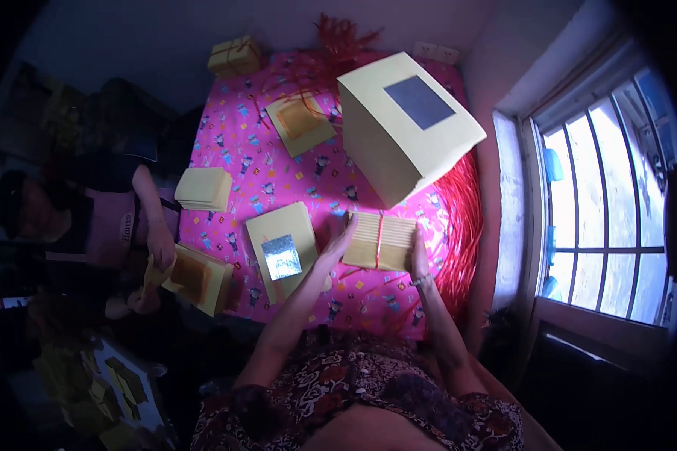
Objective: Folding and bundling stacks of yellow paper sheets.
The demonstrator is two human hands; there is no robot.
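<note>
A bundle of stacked yellow paper packets [362, 240], with a red ribbon round its middle, is in front of me near the table's front edge. My left hand [341, 242] presses against its left side, and my right hand [419, 261] is at its right side, so the bundle sits between my palms. Most of my fingertips are hidden or dim. To the left of my left hand lies a pale yellow stack with a shiny silver square [280, 257]; my left forearm passes beside it.
A big pale box with a dark panel [420, 102] stands beyond my hands. Red ribbon strands [459, 240] hang along the right edge. A yellow sheet [301, 124], a small stack [203, 189] and a tied bundle [235, 56] lie on the pink tablecloth. At left a co-worker's hands [160, 244] handle another stack [217, 289].
</note>
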